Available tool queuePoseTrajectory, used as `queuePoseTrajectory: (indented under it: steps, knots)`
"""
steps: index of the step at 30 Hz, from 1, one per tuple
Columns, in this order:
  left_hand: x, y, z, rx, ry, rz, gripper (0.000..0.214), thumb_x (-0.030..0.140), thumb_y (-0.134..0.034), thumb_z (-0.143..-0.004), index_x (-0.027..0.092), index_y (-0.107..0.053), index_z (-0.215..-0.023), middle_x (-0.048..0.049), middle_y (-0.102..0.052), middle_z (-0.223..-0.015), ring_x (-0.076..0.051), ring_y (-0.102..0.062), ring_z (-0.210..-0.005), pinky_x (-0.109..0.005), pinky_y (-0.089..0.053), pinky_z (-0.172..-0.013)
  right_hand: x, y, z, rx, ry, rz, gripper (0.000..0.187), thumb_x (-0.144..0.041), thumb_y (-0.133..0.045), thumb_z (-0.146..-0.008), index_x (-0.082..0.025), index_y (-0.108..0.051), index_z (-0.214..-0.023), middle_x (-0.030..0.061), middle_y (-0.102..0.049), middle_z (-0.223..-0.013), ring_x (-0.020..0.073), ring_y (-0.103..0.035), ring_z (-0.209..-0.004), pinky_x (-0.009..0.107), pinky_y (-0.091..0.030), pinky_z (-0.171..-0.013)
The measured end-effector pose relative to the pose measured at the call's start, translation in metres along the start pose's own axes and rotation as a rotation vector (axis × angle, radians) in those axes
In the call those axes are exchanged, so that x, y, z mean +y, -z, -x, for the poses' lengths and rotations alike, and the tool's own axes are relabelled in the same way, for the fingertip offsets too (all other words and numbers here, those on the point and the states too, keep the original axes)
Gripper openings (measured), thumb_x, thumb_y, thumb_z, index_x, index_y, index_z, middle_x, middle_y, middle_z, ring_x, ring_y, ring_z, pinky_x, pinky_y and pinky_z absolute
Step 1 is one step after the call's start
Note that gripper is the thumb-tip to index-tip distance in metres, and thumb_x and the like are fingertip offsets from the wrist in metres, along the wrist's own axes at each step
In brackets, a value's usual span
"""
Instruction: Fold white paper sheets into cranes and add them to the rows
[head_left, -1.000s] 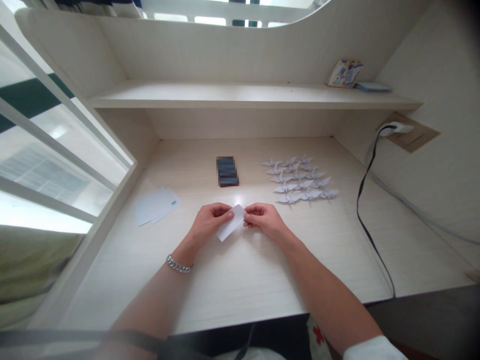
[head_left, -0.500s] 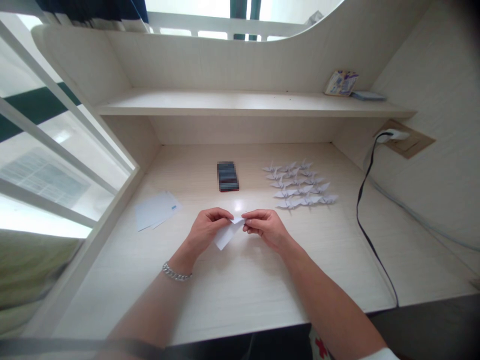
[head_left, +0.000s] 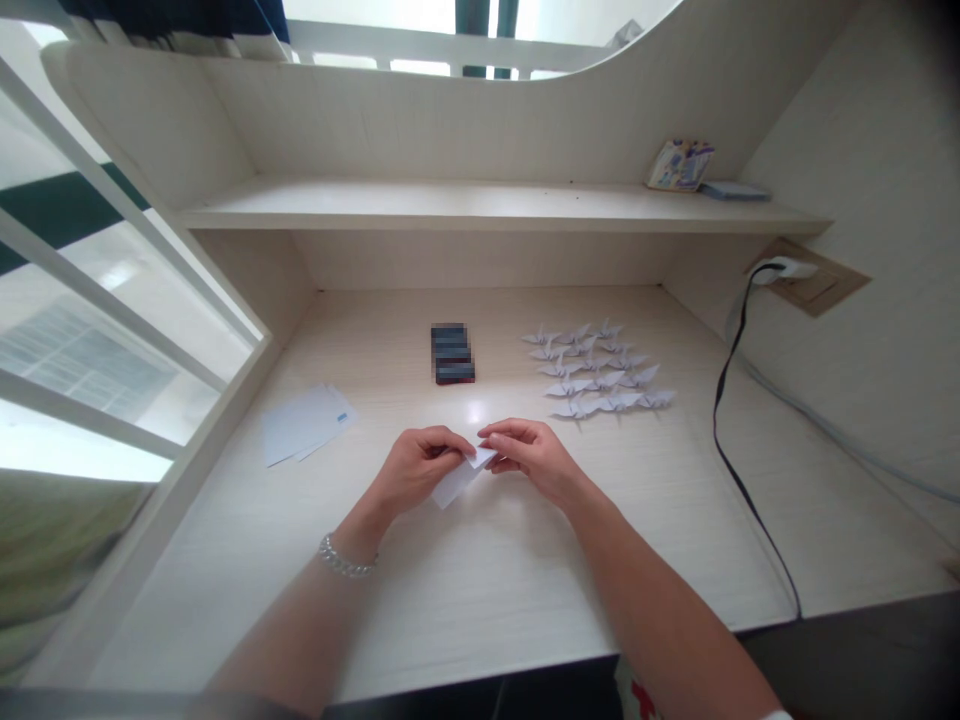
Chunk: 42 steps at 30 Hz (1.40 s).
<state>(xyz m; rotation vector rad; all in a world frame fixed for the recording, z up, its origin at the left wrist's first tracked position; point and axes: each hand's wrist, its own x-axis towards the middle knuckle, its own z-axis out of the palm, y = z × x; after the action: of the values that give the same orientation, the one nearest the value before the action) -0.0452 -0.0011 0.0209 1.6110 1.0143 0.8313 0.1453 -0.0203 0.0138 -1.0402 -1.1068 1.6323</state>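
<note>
A small folded piece of white paper [head_left: 455, 484] is held between both hands, just above the desk. My left hand [head_left: 420, 462] pinches its upper left part between thumb and fingers; a chain bracelet circles that wrist. My right hand [head_left: 531, 455] is closed on the paper's right corner with thumb and fingertips. Beyond the right hand stand several folded paper cranes [head_left: 600, 370] in rows. Flat white paper sheets [head_left: 304, 425] lie to the left of the left hand.
A dark pixelated rectangular object [head_left: 453, 355] lies behind the hands. A black cable [head_left: 721, 400] runs from the wall socket [head_left: 814, 280] down the desk's right side. The shelf [head_left: 450, 205] above carries a small patterned packet [head_left: 680, 165] at right.
The paper has been lowered slightly, and its upper flap now lies at a different angle between the fingers. Both hands still grip it. The view has shifted a little.
</note>
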Motion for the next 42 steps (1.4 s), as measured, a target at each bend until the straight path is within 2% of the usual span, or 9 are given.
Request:
queuePoseTrajectory:
  steps: [4,10,17,24,30,37,42]
  knots:
    - [-0.002,-0.004,0.001,-0.011,0.007,0.026,0.017,0.028,-0.059,-0.075,0.015,-0.069,-0.081,-0.0054,-0.066,-0.075,-0.013,-0.057,-0.064,-0.021,-0.043,-0.055,0.004,-0.005,-0.001,-0.017,0.014,0.105,0.029,-0.038,-0.069,-0.067,-0.016,-0.071,-0.086,0.0056,-0.067,-0.077,0.0139,-0.061,-0.067,0.025,-0.05,-0.059]
    - [-0.009,-0.003,-0.001,-0.014,0.056,0.064,0.018,0.03,-0.062,-0.073,0.014,-0.067,-0.082,-0.0061,-0.067,-0.076,-0.014,-0.058,-0.065,-0.022,-0.044,-0.055,0.011,-0.002,-0.004,-0.008,-0.006,0.091,0.028,-0.034,-0.072,-0.064,-0.014,-0.071,-0.083,0.0045,-0.067,-0.069,0.0126,-0.06,-0.061,0.025,-0.048,-0.058]
    - [-0.008,0.0,-0.001,-0.059,0.076,0.07,0.019,0.027,-0.06,-0.074,0.015,-0.069,-0.085,-0.0076,-0.069,-0.082,-0.016,-0.061,-0.071,-0.024,-0.046,-0.06,0.009,-0.001,-0.003,-0.016,-0.022,0.09,0.03,-0.035,-0.073,-0.062,-0.014,-0.071,-0.083,0.0051,-0.067,-0.069,0.0134,-0.061,-0.061,0.027,-0.049,-0.059]
    - [-0.008,0.0,-0.001,-0.049,0.074,0.077,0.018,0.026,-0.06,-0.074,0.015,-0.07,-0.084,-0.0076,-0.07,-0.082,-0.017,-0.061,-0.071,-0.024,-0.047,-0.059,0.009,0.001,-0.003,-0.034,-0.024,0.095,0.027,-0.031,-0.073,-0.063,-0.014,-0.071,-0.084,0.0049,-0.067,-0.069,0.0135,-0.061,-0.062,0.027,-0.05,-0.059]
    - [-0.005,0.0,-0.001,-0.057,0.074,0.068,0.021,0.03,-0.06,-0.073,0.016,-0.071,-0.084,-0.0075,-0.07,-0.08,-0.017,-0.061,-0.068,-0.023,-0.046,-0.056,0.006,0.0,-0.001,-0.022,-0.017,0.113,0.026,-0.03,-0.072,-0.063,-0.014,-0.071,-0.083,0.0048,-0.067,-0.069,0.0139,-0.061,-0.062,0.028,-0.049,-0.06]
    - [-0.006,0.004,-0.001,-0.101,0.103,0.112,0.022,0.028,-0.058,-0.075,0.016,-0.071,-0.088,-0.0074,-0.07,-0.084,-0.017,-0.061,-0.071,-0.024,-0.045,-0.059,0.005,-0.001,-0.001,0.007,-0.022,0.135,0.024,-0.028,-0.073,-0.062,-0.014,-0.071,-0.082,0.0045,-0.067,-0.067,0.0138,-0.061,-0.06,0.029,-0.05,-0.059]
    - [-0.005,0.005,-0.002,-0.055,0.139,0.138,0.023,0.023,-0.056,-0.074,0.016,-0.07,-0.091,-0.0075,-0.07,-0.088,-0.016,-0.06,-0.072,-0.024,-0.045,-0.059,0.004,-0.002,0.0,0.044,-0.023,0.159,0.027,-0.029,-0.074,-0.061,-0.014,-0.071,-0.083,0.0049,-0.067,-0.068,0.0145,-0.061,-0.059,0.029,-0.051,-0.058]
